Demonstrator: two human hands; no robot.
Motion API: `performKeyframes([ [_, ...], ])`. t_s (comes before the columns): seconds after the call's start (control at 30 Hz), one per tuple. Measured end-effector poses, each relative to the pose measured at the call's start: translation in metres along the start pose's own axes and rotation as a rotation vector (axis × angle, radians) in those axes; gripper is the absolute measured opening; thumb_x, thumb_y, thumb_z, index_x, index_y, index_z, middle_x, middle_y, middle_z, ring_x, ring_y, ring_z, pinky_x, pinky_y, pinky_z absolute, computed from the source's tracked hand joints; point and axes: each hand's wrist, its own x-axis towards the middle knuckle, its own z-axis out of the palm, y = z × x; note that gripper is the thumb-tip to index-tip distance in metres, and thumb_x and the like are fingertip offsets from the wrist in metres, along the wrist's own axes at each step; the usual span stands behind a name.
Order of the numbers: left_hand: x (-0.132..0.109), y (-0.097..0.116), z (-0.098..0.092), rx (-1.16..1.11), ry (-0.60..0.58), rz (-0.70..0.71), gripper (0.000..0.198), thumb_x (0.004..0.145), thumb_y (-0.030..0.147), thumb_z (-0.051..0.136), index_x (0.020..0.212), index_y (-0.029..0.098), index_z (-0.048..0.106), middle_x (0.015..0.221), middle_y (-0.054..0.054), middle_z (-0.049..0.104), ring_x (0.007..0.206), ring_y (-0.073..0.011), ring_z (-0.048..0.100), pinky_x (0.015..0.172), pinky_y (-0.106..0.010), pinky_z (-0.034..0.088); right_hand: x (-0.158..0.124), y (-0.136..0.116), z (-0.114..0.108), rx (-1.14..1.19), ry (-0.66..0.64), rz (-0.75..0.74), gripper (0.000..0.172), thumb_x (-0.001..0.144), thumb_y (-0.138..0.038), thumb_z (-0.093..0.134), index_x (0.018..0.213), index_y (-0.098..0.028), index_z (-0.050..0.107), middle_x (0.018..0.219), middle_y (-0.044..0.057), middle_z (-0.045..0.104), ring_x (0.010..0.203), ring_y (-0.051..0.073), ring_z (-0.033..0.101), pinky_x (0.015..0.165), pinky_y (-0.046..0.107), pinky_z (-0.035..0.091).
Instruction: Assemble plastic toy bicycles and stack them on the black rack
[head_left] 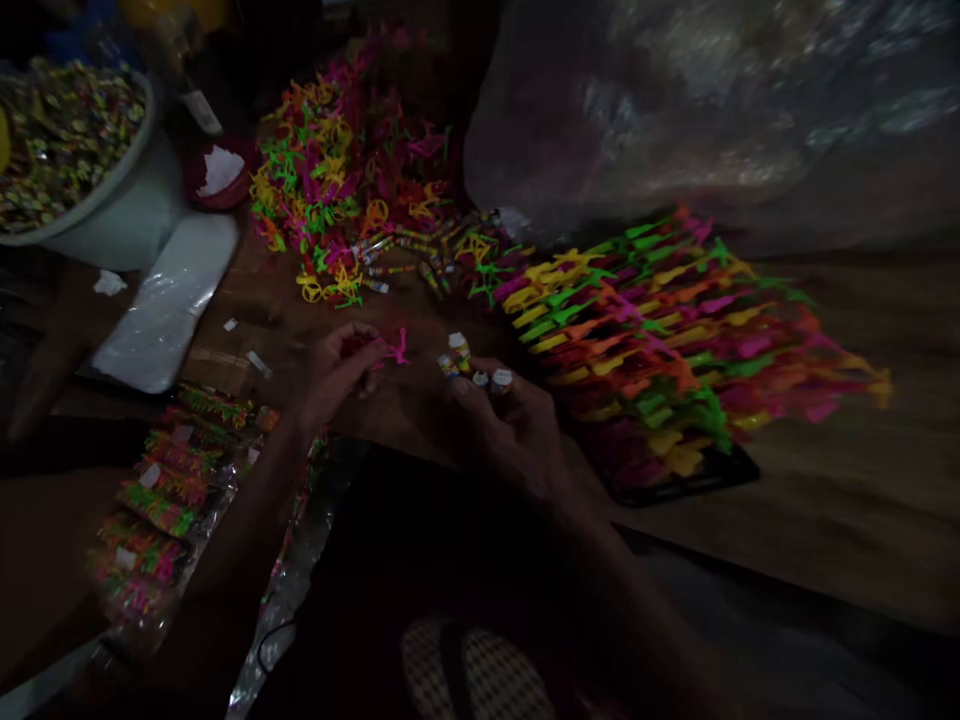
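Observation:
Closed around a small pink plastic piece (400, 347), my left hand (346, 368) is just above the table, left of centre. My right hand (514, 420) holds several small tubes (459, 350) with white ends, bunched between thumb and fingers. The two hands are apart. Beyond them lies a heap of coloured plastic pieces (322, 180) in yellow, green, orange and pink. More printed tubes (397, 250) lie loose at the heap's near edge. To the right, rows of coloured plastic pieces (645, 330) are laid on a black tray (690, 490).
A white tub (142, 200) of small wrapped items is at the upper left, beside a red bowl (229, 190) with white paper. Flat clear bags (169, 300) lie nearer. Packed strips (161, 480) are at lower left. Plastic sheeting (675, 130) covers the upper right.

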Motion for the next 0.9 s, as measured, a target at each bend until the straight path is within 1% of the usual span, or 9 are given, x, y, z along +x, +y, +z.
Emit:
performKeyframes([
  [0.07, -0.007, -0.001, 0.002, 0.141, -0.015, 0.043, 0.019, 0.074, 0.031, 0.071, 0.08, 0.016, 0.061, 0.056, 0.004, 0.055, 0.043, -0.0059, 0.045, 0.042, -0.018, 0.032, -0.002, -0.006, -0.005, -0.024, 0.03, -0.028, 0.023, 0.088, -0.04, 0.06, 0.092, -0.018, 0.063, 0.075, -0.001, 0.06, 0.066, 0.012, 0.052, 0.062, 0.025, 0.044],
  [0.17, -0.017, 0.002, 0.011, 0.35, -0.13, 0.133, 0.011, 0.073, 0.024, 0.071, 0.078, 0.015, 0.068, 0.07, 0.0, 0.065, 0.062, -0.008, 0.057, 0.057, -0.017, 0.041, -0.001, -0.012, -0.012, -0.074, 0.093, -0.153, 0.021, 0.088, -0.038, 0.06, 0.095, -0.018, 0.063, 0.08, 0.0, 0.063, 0.069, 0.013, 0.056, 0.065, 0.025, 0.046],
  [0.3, -0.023, 0.009, 0.024, 0.401, -0.278, 0.172, 0.008, 0.073, 0.019, 0.068, 0.08, 0.016, 0.07, 0.078, 0.0, 0.068, 0.073, -0.0111, 0.061, 0.068, -0.019, 0.046, 0.001, -0.011, -0.015, -0.137, 0.075, -0.188, 0.022, 0.087, -0.036, 0.058, 0.096, -0.018, 0.065, 0.079, 0.0, 0.064, 0.07, 0.013, 0.057, 0.066, 0.025, 0.047],
  [0.4, -0.023, 0.011, 0.029, 0.366, -0.266, 0.176, 0.01, 0.072, 0.023, 0.07, 0.08, 0.017, 0.071, 0.081, -0.001, 0.068, 0.075, -0.0112, 0.061, 0.069, -0.019, 0.046, -0.003, -0.011, -0.012, -0.121, 0.087, -0.15, 0.021, 0.087, -0.037, 0.058, 0.089, -0.018, 0.065, 0.074, -0.001, 0.064, 0.066, 0.012, 0.057, 0.062, 0.023, 0.046],
  [0.5, -0.024, 0.012, 0.029, 0.331, -0.274, 0.12, 0.015, 0.07, 0.024, 0.072, 0.083, 0.016, 0.073, 0.08, -0.002, 0.069, 0.074, -0.0113, 0.061, 0.067, -0.019, 0.045, -0.012, -0.016, -0.009, -0.176, 0.152, -0.156, 0.019, 0.089, -0.035, 0.056, 0.092, -0.019, 0.065, 0.077, 0.0, 0.066, 0.066, 0.012, 0.059, 0.063, 0.023, 0.048],
  [0.63, -0.025, 0.014, 0.028, 0.313, -0.264, 0.046, 0.018, 0.066, 0.024, 0.077, 0.082, 0.015, 0.073, 0.081, -0.003, 0.07, 0.073, -0.0124, 0.062, 0.066, -0.02, 0.046, -0.018, -0.021, -0.01, -0.309, 0.227, -0.239, 0.02, 0.091, -0.033, 0.053, 0.1, -0.02, 0.065, 0.086, 0.002, 0.07, 0.074, 0.014, 0.064, 0.071, 0.025, 0.052],
  [0.73, -0.024, 0.015, 0.029, 0.232, -0.25, 0.052, 0.03, 0.062, 0.022, 0.082, 0.089, 0.015, 0.073, 0.082, -0.002, 0.071, 0.074, -0.0127, 0.064, 0.068, -0.02, 0.048, -0.018, -0.015, -0.008, -0.312, 0.207, -0.311, 0.018, 0.091, -0.028, 0.054, 0.101, -0.019, 0.064, 0.089, 0.003, 0.071, 0.078, 0.015, 0.065, 0.074, 0.025, 0.052],
  [0.83, -0.021, 0.012, 0.033, 0.06, -0.2, 0.027, 0.043, 0.059, 0.023, 0.085, 0.099, 0.016, 0.071, 0.083, -0.001, 0.071, 0.069, -0.0109, 0.062, 0.063, -0.019, 0.047, -0.015, -0.005, -0.001, -0.181, 0.26, -0.222, 0.017, 0.09, -0.031, 0.057, 0.098, -0.018, 0.065, 0.087, 0.003, 0.07, 0.076, 0.014, 0.064, 0.072, 0.025, 0.052],
  [0.9, -0.021, 0.007, 0.037, -0.048, -0.167, -0.062, 0.041, 0.06, 0.027, 0.086, 0.095, 0.014, 0.071, 0.08, -0.002, 0.07, 0.063, -0.0093, 0.06, 0.055, -0.017, 0.044, -0.014, -0.001, 0.006, -0.048, 0.31, -0.123, 0.019, 0.089, -0.035, 0.06, 0.096, -0.018, 0.065, 0.084, 0.002, 0.07, 0.074, 0.014, 0.063, 0.069, 0.025, 0.052],
])
